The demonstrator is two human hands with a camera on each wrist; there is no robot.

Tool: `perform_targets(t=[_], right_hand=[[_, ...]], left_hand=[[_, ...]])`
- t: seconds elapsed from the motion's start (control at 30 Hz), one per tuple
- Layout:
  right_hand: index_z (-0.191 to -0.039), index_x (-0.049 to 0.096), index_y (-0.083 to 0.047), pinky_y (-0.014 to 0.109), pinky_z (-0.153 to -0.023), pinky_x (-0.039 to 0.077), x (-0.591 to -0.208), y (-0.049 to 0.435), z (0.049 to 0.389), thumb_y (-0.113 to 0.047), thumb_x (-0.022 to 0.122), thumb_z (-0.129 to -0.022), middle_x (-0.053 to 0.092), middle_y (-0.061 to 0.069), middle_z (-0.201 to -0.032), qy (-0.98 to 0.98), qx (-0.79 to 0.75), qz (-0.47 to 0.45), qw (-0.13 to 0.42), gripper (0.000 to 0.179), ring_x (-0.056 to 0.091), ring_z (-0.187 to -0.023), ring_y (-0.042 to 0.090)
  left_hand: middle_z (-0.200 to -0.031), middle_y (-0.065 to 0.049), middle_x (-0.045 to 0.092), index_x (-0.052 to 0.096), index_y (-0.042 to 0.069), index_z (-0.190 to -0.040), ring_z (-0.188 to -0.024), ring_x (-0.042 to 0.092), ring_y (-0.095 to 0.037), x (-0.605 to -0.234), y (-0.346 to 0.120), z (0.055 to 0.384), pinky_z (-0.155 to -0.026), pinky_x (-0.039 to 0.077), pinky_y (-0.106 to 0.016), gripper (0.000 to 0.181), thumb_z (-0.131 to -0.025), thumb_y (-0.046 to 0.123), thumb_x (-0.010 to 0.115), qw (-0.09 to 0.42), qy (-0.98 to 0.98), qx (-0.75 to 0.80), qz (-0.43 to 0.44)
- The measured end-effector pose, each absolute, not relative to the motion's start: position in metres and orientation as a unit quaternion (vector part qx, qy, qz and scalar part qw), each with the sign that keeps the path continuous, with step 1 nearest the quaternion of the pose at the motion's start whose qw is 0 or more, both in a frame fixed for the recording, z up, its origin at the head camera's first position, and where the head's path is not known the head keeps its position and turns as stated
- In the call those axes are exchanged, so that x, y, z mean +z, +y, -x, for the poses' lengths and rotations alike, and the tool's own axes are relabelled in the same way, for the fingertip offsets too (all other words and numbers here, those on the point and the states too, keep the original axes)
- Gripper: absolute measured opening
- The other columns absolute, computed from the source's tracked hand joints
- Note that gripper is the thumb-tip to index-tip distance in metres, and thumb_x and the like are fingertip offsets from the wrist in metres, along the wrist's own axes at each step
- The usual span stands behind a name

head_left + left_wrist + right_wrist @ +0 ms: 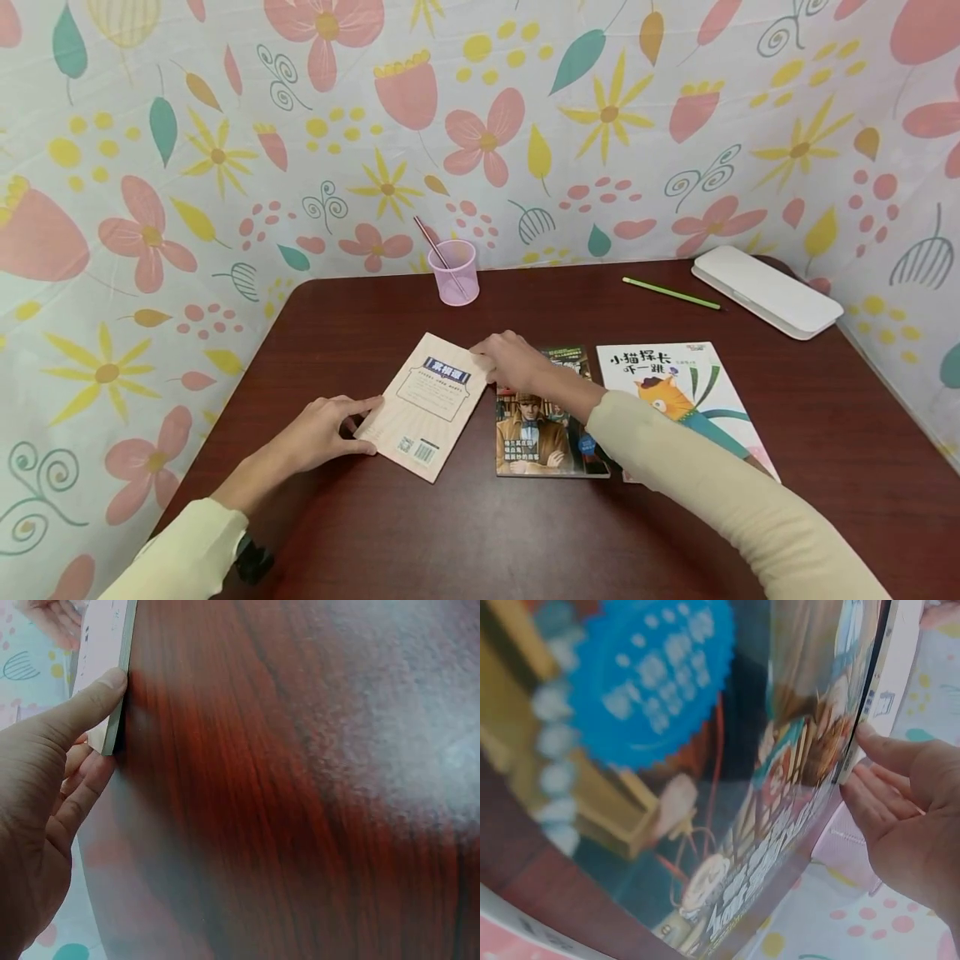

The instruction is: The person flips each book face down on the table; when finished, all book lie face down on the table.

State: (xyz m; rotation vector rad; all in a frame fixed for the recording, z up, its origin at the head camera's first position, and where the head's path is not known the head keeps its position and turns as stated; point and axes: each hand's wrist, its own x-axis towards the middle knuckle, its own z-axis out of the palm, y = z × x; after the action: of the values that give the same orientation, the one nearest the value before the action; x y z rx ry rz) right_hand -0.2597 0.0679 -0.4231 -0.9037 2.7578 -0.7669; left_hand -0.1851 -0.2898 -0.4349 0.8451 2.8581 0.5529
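A cream-coloured book [429, 408] lies at a slant on the table, a blue title box and a barcode on its upper face. At its left corner my left hand [318, 433] pinches the edge; in the left wrist view the thumb is on top and the fingers are below the book [105, 645]. My right hand [513, 360] grips the far right corner, thumb and fingers either side of it in the right wrist view. Beneath my right forearm lies a book with a detective on its cover [532, 433], partly hidden by the arm.
To the right is a white picture book [720, 383] with an orange cat. Behind stand a pink mesh cup [454, 279] with a striped stick in it, a green pencil [671, 293] and a white case [768, 292]. Patterned cloth [480, 108] hangs behind the dark table [465, 550].
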Motion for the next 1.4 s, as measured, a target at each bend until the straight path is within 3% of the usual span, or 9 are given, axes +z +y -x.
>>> perform_targets(t=[0.13, 0.3, 0.67, 1.03, 1.4], right_hand=[[-0.141, 0.069, -0.003, 0.03, -0.074, 0.055, -0.425, 0.066, 0.267, -0.001, 0.081, -0.093, 0.071, 0.014, -0.136, 0.916, -0.256, 0.297, 0.087, 0.049, 0.071, -0.107, 0.025], [-0.14, 0.069, -0.004, 0.03, -0.074, 0.055, -0.427, 0.067, 0.273, -0.001, 0.081, -0.093, 0.072, 0.013, -0.134, 0.91, -0.266, 0.302, 0.095, 0.048, 0.07, -0.103, 0.022], [-0.137, 0.072, -0.004, 0.038, -0.094, 0.06, -0.431, 0.071, 0.282, -0.003, 0.081, -0.094, 0.073, 0.014, -0.131, 0.906, -0.298, 0.287, 0.085, 0.044, 0.07, -0.121, 0.029], [-0.127, 0.078, -0.005, 0.035, -0.091, 0.06, -0.435, 0.072, 0.293, -0.004, 0.086, -0.089, 0.077, 0.007, -0.12, 0.901, -0.332, 0.264, 0.086, 0.039, 0.072, -0.111, 0.024], [-0.118, 0.081, -0.005, 0.037, -0.093, 0.06, -0.438, 0.076, 0.298, 0.002, 0.086, -0.087, 0.079, 0.008, -0.113, 0.885, -0.378, 0.255, 0.091, 0.032, 0.074, -0.109, 0.024]], left_hand=[[-0.108, -0.004, 0.074, 0.068, 0.01, -0.145, -0.084, 0.069, -0.006, -0.438, -0.29, 0.182, -0.073, 0.058, -0.027, 0.073, -0.081, 0.033, 0.094, 0.04, 0.939, 0.181, -0.29], [-0.099, 0.004, 0.072, 0.072, 0.012, -0.141, -0.083, 0.065, -0.005, -0.444, -0.288, 0.178, -0.07, 0.055, -0.024, 0.071, -0.078, 0.037, 0.096, 0.006, 0.938, 0.17, -0.3], [-0.096, 0.004, 0.074, 0.075, 0.009, -0.134, -0.085, 0.066, -0.008, -0.45, -0.283, 0.169, -0.07, 0.056, -0.027, 0.072, -0.075, 0.044, 0.097, -0.073, 0.922, 0.139, -0.353], [-0.1, 0.0, 0.079, 0.078, 0.008, -0.129, -0.087, 0.071, -0.011, -0.457, -0.284, 0.164, -0.068, 0.059, -0.031, 0.071, -0.071, 0.044, 0.099, -0.122, 0.906, 0.132, -0.384], [-0.103, 0.001, 0.08, 0.078, 0.009, -0.129, -0.087, 0.07, -0.009, -0.462, -0.279, 0.156, -0.064, 0.056, -0.027, 0.072, -0.073, 0.048, 0.097, -0.136, 0.899, 0.151, -0.388]])
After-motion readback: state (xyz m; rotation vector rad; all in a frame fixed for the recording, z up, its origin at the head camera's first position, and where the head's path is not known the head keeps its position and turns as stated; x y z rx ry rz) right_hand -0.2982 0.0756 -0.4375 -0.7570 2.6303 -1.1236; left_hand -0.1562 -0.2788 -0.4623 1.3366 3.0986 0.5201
